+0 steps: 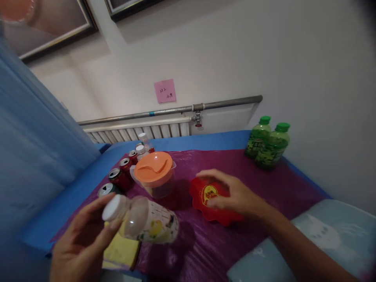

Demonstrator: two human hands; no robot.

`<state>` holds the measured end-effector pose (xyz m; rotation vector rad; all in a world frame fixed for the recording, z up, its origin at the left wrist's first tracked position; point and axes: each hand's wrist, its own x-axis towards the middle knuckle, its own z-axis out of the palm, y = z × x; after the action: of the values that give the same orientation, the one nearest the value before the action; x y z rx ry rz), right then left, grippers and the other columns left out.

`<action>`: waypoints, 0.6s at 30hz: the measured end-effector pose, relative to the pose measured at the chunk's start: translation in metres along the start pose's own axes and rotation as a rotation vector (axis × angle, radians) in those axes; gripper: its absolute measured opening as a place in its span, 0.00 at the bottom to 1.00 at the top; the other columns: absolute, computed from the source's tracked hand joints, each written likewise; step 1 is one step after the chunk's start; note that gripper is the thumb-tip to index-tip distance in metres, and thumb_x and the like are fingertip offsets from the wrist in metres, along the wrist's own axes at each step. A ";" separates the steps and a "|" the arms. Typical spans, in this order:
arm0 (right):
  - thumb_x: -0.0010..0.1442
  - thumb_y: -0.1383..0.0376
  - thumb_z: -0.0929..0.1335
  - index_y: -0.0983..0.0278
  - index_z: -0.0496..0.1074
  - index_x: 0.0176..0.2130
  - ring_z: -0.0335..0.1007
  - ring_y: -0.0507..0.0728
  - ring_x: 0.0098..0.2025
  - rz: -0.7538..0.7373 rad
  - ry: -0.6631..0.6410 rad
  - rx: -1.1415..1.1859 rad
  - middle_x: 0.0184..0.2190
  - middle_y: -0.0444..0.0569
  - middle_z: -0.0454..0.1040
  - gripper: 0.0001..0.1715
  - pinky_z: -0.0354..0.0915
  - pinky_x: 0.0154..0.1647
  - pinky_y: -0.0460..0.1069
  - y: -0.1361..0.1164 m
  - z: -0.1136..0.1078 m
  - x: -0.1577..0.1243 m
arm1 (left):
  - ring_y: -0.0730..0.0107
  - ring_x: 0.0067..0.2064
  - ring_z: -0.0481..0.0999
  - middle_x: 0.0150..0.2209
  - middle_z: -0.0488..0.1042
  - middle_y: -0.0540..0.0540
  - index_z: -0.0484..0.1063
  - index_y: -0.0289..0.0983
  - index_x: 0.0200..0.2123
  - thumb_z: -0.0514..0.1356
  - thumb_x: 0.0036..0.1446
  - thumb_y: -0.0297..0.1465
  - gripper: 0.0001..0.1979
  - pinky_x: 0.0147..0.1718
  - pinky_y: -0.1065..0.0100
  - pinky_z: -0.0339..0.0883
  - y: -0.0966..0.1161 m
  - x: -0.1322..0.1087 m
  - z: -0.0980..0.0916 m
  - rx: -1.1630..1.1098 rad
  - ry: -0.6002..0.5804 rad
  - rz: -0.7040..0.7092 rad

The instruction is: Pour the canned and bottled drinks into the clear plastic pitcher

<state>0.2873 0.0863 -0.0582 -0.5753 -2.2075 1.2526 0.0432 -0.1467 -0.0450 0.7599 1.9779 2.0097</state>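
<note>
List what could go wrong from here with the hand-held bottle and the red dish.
The left grip holds the tilted bottle at its white cap end, so it might swing or slip.
The bottle could bump the orange-lidded pitcher, close behind it in view.
The open right grip, over the red dish, may nudge it.

The left hand (79, 239) is bare, with slender, rounded fingers; the right hand (235, 192) is bare too, leading into a slim, uncovered forearm (286, 231), its surface softly blurred.
</note>
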 end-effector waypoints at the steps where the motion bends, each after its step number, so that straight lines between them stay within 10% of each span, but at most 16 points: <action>1: 0.43 0.54 0.77 0.56 0.68 0.55 0.67 0.65 0.57 0.007 -0.104 0.000 0.55 0.51 0.71 0.40 0.63 0.58 0.61 -0.008 0.005 -0.003 | 0.56 0.39 0.81 0.44 0.80 0.46 0.74 0.43 0.49 0.72 0.40 0.37 0.29 0.32 0.64 0.79 0.000 -0.008 0.013 -0.027 -0.043 -0.003; 5: 0.37 0.54 0.79 0.56 0.59 0.64 0.56 0.67 0.65 -0.008 -0.323 0.020 0.64 0.54 0.61 0.59 0.54 0.64 0.63 -0.019 0.019 -0.009 | 0.55 0.44 0.80 0.44 0.80 0.45 0.75 0.42 0.46 0.72 0.41 0.37 0.25 0.38 0.63 0.78 -0.004 -0.026 0.059 -0.098 -0.180 0.064; 12: 0.40 0.68 0.76 0.58 0.65 0.59 0.71 0.59 0.49 -0.016 -0.359 0.022 0.51 0.49 0.73 0.48 0.67 0.50 0.53 -0.009 0.023 -0.008 | 0.54 0.46 0.79 0.46 0.79 0.40 0.74 0.38 0.47 0.70 0.46 0.38 0.24 0.43 0.61 0.76 -0.019 -0.033 0.081 0.001 -0.417 0.045; 18: 0.39 0.69 0.74 0.57 0.67 0.57 0.67 0.63 0.53 -0.099 -0.197 -0.155 0.53 0.49 0.72 0.44 0.62 0.56 0.58 -0.007 0.016 -0.011 | 0.60 0.48 0.78 0.47 0.78 0.46 0.73 0.42 0.48 0.68 0.48 0.39 0.22 0.47 0.63 0.74 0.001 -0.035 0.079 0.020 -0.210 0.132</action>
<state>0.2847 0.0662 -0.0611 -0.4102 -2.4808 1.1368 0.1126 -0.0959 -0.0546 1.0839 1.8750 1.8925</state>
